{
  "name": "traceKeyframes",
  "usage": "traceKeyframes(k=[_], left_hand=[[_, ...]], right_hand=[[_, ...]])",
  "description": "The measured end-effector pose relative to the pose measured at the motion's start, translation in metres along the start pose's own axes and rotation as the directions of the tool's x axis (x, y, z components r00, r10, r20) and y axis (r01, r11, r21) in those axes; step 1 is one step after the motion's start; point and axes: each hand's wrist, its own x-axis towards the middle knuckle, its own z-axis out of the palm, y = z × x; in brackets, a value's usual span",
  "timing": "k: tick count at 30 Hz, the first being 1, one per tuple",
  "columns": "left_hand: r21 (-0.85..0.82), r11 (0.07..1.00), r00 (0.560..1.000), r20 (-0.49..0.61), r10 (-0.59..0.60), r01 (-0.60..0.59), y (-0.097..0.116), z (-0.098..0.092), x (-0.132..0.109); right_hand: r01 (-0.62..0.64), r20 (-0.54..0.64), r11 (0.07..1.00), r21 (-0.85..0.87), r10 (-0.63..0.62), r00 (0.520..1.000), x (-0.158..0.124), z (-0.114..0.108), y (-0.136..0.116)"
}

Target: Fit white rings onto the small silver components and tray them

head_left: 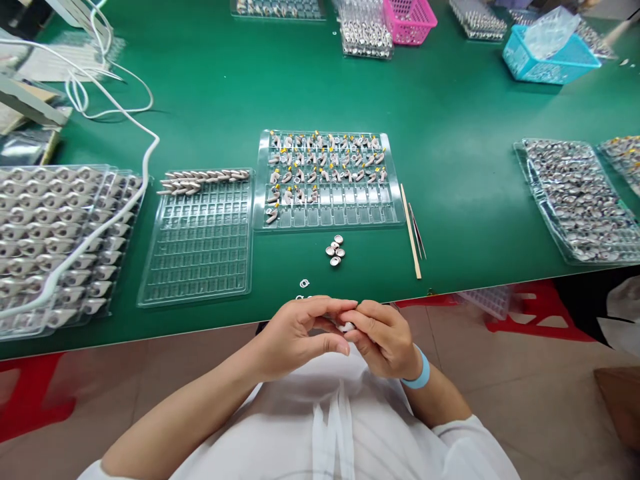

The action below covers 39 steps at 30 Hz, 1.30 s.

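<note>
Just off the table's front edge, my left hand (303, 333) and my right hand (383, 337) meet. Between their fingertips is a small whitish part (346, 327), mostly hidden by the fingers. My right thumb and fingers pinch it; my left fingers close around its other side. On the table ahead lie several small round metal caps (335, 251) in a cluster. Thin white rings (304, 283) lie close to my left hand. Beyond the caps, a clear compartment tray (340, 217) holds rows of small grey parts with yellow bits; its lower compartments are bare.
A clear tray (200, 267) with slim grey pieces along its top stands left, beside stacked trays of grey shells (55, 227). A white cable (150, 150) crosses them. A wooden stick (411, 233) and tweezers (416, 230) lie right. Farther off are a blue basket (550, 67) and a pink basket (411, 27).
</note>
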Motion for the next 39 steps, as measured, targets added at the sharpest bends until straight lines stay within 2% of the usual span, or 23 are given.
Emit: traceKeyframes(k=[3, 7, 11, 15, 21, 27, 33, 39], left_hand=[[0.202, 0.971, 0.989, -0.049, 0.139, -0.126, -0.001, 0.002, -0.001], [0.401, 0.875, 0.947, -0.051, 0.317, -0.271, -0.002, 0.004, 0.000], [0.430, 0.836, 0.931, 0.029, 0.364, -0.340, -0.002, 0.000, 0.000], [0.314, 0.895, 0.948, 0.109, 0.299, -0.318, 0.002, -0.007, 0.002], [0.239, 0.961, 0.990, 0.069, 0.125, -0.138, 0.009, -0.009, 0.007], [0.156, 0.985, 0.997, 0.028, 0.066, -0.069, 0.004, -0.006, 0.008], [-0.106, 0.990, 0.991, -0.079, -0.106, 0.098, 0.001, 0.002, 0.009], [-0.229, 0.961, 0.986, -0.020, -0.164, 0.155, 0.003, 0.002, 0.010]], right_hand=[[0.035, -0.022, 0.999, -0.026, -0.035, 0.999, -0.001, 0.002, 0.001], [0.054, -0.024, 0.997, -0.052, -0.056, 0.998, -0.004, 0.003, 0.002], [0.058, -0.010, 0.995, -0.082, -0.060, 0.998, -0.005, 0.003, 0.002], [0.066, 0.001, 0.995, -0.069, -0.066, 0.998, -0.003, 0.002, 0.000], [0.070, 0.025, 0.995, -0.075, -0.069, 0.997, -0.001, 0.001, 0.001], [0.075, 0.022, 0.994, -0.074, -0.073, 0.997, 0.000, 0.000, 0.002], [0.058, -0.027, 0.990, -0.132, -0.062, 0.998, 0.000, -0.002, 0.002], [0.047, -0.040, 0.982, -0.185, -0.055, 0.998, 0.002, -0.005, 0.001]])
